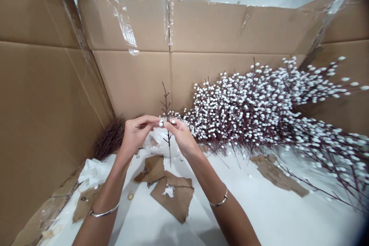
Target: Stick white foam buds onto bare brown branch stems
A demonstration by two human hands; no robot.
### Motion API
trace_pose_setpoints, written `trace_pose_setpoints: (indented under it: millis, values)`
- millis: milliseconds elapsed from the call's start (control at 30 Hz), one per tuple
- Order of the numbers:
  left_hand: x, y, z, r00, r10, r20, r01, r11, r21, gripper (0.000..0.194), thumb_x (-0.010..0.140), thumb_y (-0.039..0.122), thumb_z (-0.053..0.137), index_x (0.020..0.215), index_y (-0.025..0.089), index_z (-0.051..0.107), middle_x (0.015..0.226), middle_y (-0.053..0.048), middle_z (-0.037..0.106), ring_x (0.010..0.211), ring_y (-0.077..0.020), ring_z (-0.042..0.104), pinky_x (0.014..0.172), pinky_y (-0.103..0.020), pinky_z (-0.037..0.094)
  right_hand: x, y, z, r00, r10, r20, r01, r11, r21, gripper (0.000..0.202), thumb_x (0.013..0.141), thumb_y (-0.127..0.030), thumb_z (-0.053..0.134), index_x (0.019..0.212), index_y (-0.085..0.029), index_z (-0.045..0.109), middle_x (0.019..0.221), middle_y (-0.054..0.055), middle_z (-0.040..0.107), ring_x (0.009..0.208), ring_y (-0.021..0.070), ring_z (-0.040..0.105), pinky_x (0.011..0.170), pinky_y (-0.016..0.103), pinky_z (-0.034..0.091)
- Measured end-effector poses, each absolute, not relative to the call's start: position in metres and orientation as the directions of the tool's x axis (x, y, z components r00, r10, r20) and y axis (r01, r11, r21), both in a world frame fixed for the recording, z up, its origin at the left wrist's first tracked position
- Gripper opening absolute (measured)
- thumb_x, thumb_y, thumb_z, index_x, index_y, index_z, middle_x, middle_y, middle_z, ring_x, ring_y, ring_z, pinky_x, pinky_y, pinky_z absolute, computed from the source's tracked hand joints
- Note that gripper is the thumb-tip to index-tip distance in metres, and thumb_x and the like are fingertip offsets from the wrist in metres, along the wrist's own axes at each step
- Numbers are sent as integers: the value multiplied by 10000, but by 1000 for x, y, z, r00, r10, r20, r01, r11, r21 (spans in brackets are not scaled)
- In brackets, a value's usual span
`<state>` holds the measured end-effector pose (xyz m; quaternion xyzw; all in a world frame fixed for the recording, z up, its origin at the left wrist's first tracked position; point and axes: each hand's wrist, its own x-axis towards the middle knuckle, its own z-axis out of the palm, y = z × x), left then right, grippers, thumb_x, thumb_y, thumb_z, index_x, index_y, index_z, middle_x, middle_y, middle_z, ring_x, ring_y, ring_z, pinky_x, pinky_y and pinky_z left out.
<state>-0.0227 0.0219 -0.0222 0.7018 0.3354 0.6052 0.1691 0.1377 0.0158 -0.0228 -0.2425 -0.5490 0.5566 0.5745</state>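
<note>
In the head view, a bare brown artificial branch (166,103) stands upright in front of me, with short side twigs and a thin stem hanging below my fingers. My right hand (182,133) is closed in a pinch around its middle. From the other side, my left hand (138,132) pinches a small white foam berry (160,124) against the branch. Another white berry shows at the right fingertips; whether it sits on a twig I cannot tell. Behind the hands lies a clear plastic bag (157,140) of white bits, partly hidden.
A large heap of white-berried branches (245,103) fills the right side. Bare brown branches (111,136) lie at the left. Torn cardboard pieces (175,200), a rubber band (130,195) and white plastic (93,173) rest on the white table (230,207). Cardboard walls (129,80) enclose it.
</note>
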Motion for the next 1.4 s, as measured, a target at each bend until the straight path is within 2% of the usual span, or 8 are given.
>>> trace_pose_setpoints:
  millis: [167, 400, 667, 800, 933, 1067, 1233, 1400]
  values:
    - [-22, 19, -19, 49, 679, 732, 298, -710, 639, 130, 833, 266, 686, 866, 186, 783, 852, -45, 780, 705, -142, 689, 604, -223, 533, 138, 16, -22, -235, 901, 365, -396, 254, -882, 194, 731, -389, 708, 747, -208, 640, 755, 3, 681, 864, 185, 613, 875, 326, 449]
    - [-26, 14, -15, 56, 696, 716, 330, -690, 644, 158, 830, 312, 700, 902, 195, 777, 895, -51, 776, 766, -161, 704, 669, -241, 556, 140, 15, -19, -290, 896, 337, -373, 219, -902, 291, 715, -475, 743, 762, -204, 649, 789, 11, 706, 818, 180, 635, 866, 334, 470]
    - [-24, 0, 1, 105, 811, 576, 251, -582, 774, 416, 856, 386, 679, 1221, 190, 646, 1109, -113, 733, 920, -201, 708, 650, -229, 548, 148, 13, -16, -293, 881, 372, -433, 224, -873, 210, 779, -410, 724, 835, -208, 720, 861, 37, 755, 849, 193, 668, 869, 353, 495]
    - [-19, -7, 5, 95, 806, 584, 227, -588, 776, 366, 868, 392, 664, 1173, 191, 675, 1107, -109, 731, 891, -190, 699, 643, -224, 533, 149, 11, -14, -276, 891, 361, -439, 217, -872, 224, 754, -421, 740, 823, -209, 716, 864, 44, 763, 875, 208, 681, 852, 358, 508]
    - [-14, -10, 6, 20, 780, 625, 236, -611, 756, 291, 904, 391, 613, 1084, 196, 734, 976, -72, 757, 795, -148, 678, 650, -213, 514, 147, 7, -11, -295, 877, 379, -424, 235, -875, 233, 757, -430, 727, 814, -205, 706, 847, 45, 757, 897, 209, 682, 869, 363, 501]
    - [-15, -8, 4, -51, 762, 645, 250, -616, 747, 242, 860, 366, 668, 1004, 200, 769, 899, -52, 771, 735, -139, 660, 605, -209, 491, 144, 5, -10, -312, 857, 410, -396, 275, -876, 231, 762, -432, 716, 777, -203, 690, 812, 32, 743, 859, 188, 676, 896, 356, 483]
    - [-20, -4, 4, -51, 771, 635, 244, -607, 757, 182, 800, 344, 727, 885, 194, 786, 790, -36, 768, 656, -133, 648, 571, -212, 489, 141, 6, -12, -331, 849, 413, -396, 273, -877, 256, 740, -455, 727, 781, -207, 680, 794, 24, 731, 798, 173, 660, 871, 347, 487]
    - [-18, -1, 1, -63, 790, 610, 184, -592, 785, 163, 792, 334, 733, 850, 188, 777, 782, -37, 768, 683, -139, 668, 601, -217, 513, 139, 4, -11, -292, 861, 417, -424, 274, -863, 224, 740, -430, 727, 758, -213, 677, 753, 8, 710, 754, 159, 635, 848, 330, 490]
